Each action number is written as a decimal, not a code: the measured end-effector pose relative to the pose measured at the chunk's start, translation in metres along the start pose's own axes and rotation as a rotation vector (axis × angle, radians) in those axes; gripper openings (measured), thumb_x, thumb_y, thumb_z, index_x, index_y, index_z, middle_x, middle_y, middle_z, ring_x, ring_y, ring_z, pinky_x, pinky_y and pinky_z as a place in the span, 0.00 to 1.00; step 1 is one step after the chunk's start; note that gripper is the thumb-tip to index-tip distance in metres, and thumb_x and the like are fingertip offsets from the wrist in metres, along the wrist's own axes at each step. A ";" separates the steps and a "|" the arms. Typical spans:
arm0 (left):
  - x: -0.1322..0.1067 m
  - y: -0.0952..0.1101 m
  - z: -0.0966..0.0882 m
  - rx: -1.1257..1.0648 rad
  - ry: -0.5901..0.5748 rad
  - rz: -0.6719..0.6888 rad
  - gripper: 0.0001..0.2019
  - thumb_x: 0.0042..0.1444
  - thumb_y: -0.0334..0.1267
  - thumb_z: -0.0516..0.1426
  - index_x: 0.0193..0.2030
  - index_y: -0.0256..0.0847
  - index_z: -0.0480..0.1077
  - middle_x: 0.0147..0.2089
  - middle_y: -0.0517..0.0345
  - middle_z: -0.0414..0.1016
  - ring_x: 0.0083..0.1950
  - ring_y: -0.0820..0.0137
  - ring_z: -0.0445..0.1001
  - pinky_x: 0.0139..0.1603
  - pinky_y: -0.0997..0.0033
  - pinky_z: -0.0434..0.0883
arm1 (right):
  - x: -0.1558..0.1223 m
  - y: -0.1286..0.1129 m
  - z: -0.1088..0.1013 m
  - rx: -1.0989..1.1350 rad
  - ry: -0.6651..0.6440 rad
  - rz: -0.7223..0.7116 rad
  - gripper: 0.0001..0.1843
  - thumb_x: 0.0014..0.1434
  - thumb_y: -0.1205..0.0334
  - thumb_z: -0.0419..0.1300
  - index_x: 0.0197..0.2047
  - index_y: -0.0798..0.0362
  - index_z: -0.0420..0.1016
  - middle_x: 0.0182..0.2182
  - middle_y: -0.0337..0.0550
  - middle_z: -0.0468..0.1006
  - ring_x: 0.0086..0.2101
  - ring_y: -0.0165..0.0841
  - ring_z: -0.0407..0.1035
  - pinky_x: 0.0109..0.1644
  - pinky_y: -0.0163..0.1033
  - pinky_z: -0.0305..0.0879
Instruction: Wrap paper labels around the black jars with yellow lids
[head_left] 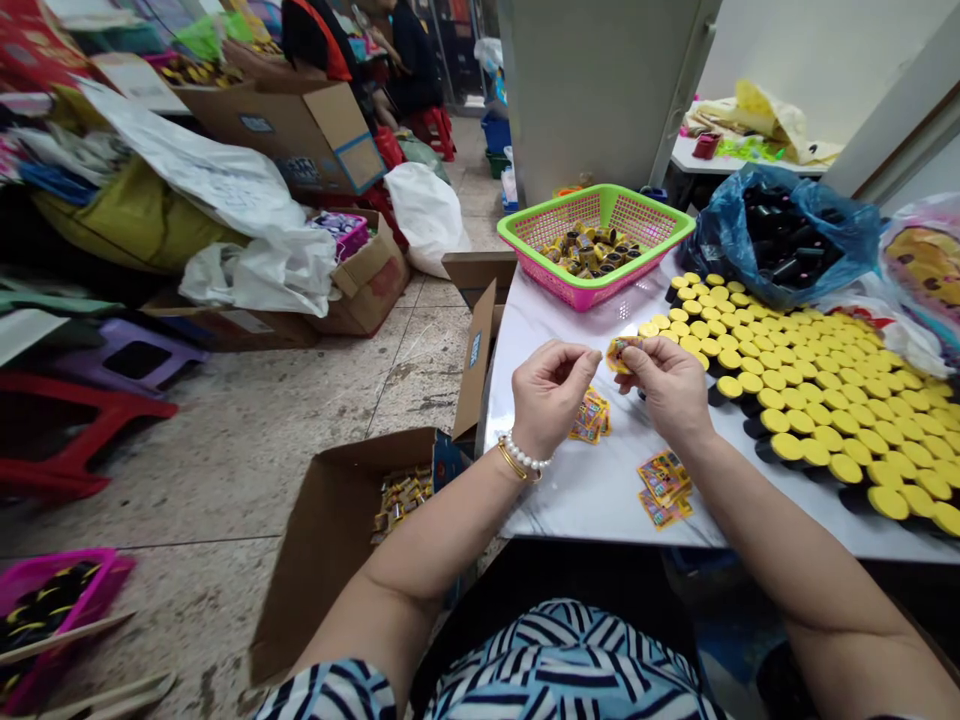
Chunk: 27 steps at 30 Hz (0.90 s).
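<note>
A small printed yellow-and-orange packet (pixel 616 352) sits between the hands, above the near edge of the worktop (pixel 570 500). The right hand (pixel 664 385) grips it between thumb and fingers, so that hand is the nearer, and its other end lies just beside the pinched fingertips (pixel 592 352) of the left hand (pixel 550 395). Whether those fingertips also hold the packet or something tiny, I cannot tell. Its long axis seems to run roughly left to right, pointing toward the left hand, though the fingers hide much of it. Two loose piles of similar packets (pixel 664 490) lie on the worktop below the hands, with rows of yellow-capped black containers (pixel 825 420) to the right. Ahead stands a pink-and-green plastic basket (pixel 596 245) of small cylinders. On the floor to the left, an open cardboard box (pixel 337 540) holds more packets.
</note>
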<state>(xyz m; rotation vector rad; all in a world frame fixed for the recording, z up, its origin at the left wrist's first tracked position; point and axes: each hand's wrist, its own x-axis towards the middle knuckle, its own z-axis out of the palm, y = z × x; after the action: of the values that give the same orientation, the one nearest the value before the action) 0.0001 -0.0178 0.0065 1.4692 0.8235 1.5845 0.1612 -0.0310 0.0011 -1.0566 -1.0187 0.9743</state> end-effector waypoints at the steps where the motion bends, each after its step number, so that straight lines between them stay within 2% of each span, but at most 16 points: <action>1: 0.000 0.001 0.000 0.009 -0.002 0.003 0.13 0.61 0.47 0.66 0.34 0.39 0.80 0.30 0.57 0.73 0.29 0.75 0.68 0.32 0.73 0.66 | 0.000 0.001 0.000 0.011 0.003 0.007 0.18 0.55 0.47 0.75 0.35 0.52 0.79 0.30 0.39 0.83 0.25 0.29 0.74 0.26 0.35 0.72; 5: -0.001 0.004 0.000 0.037 -0.008 0.018 0.14 0.63 0.47 0.65 0.34 0.39 0.82 0.29 0.57 0.73 0.30 0.74 0.68 0.32 0.72 0.66 | -0.001 0.000 0.000 0.024 0.002 -0.014 0.19 0.57 0.45 0.73 0.32 0.52 0.76 0.25 0.38 0.80 0.23 0.28 0.74 0.25 0.33 0.70; 14: -0.003 0.004 0.000 0.099 0.004 0.098 0.10 0.62 0.45 0.66 0.37 0.40 0.83 0.33 0.55 0.77 0.33 0.73 0.72 0.35 0.71 0.68 | -0.005 0.003 0.001 -0.122 -0.012 -0.080 0.20 0.59 0.44 0.72 0.32 0.51 0.74 0.25 0.37 0.80 0.23 0.29 0.73 0.24 0.34 0.67; 17: -0.003 0.003 0.001 0.158 -0.035 0.050 0.11 0.58 0.46 0.68 0.37 0.40 0.84 0.32 0.55 0.77 0.31 0.73 0.71 0.33 0.71 0.68 | -0.008 0.005 0.000 -0.236 -0.027 -0.177 0.18 0.61 0.45 0.70 0.33 0.50 0.75 0.25 0.36 0.79 0.25 0.29 0.72 0.28 0.36 0.68; 21: 0.000 0.001 -0.001 0.183 -0.046 -0.034 0.09 0.55 0.44 0.70 0.37 0.41 0.85 0.36 0.53 0.81 0.32 0.73 0.73 0.34 0.72 0.69 | -0.011 0.010 0.001 -0.475 -0.037 -0.372 0.12 0.66 0.50 0.65 0.39 0.50 0.77 0.32 0.39 0.81 0.30 0.31 0.73 0.36 0.39 0.71; 24: 0.005 -0.003 -0.004 0.113 -0.034 -0.127 0.10 0.53 0.42 0.71 0.39 0.41 0.85 0.40 0.51 0.84 0.35 0.71 0.76 0.38 0.70 0.73 | -0.009 0.009 0.002 -0.674 -0.078 -0.531 0.09 0.68 0.54 0.62 0.40 0.51 0.78 0.33 0.41 0.81 0.31 0.32 0.73 0.38 0.40 0.70; 27: 0.010 -0.008 -0.007 0.020 -0.035 -0.254 0.11 0.51 0.43 0.72 0.39 0.41 0.85 0.36 0.52 0.84 0.34 0.70 0.77 0.38 0.68 0.74 | -0.002 -0.001 -0.006 -0.821 -0.161 -0.632 0.12 0.69 0.53 0.61 0.40 0.52 0.80 0.33 0.44 0.82 0.33 0.34 0.74 0.40 0.41 0.70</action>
<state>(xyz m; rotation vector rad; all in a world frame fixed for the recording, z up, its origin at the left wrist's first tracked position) -0.0059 -0.0049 0.0033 1.3432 0.9667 1.3605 0.1668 -0.0344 0.0003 -1.1861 -1.8228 0.0934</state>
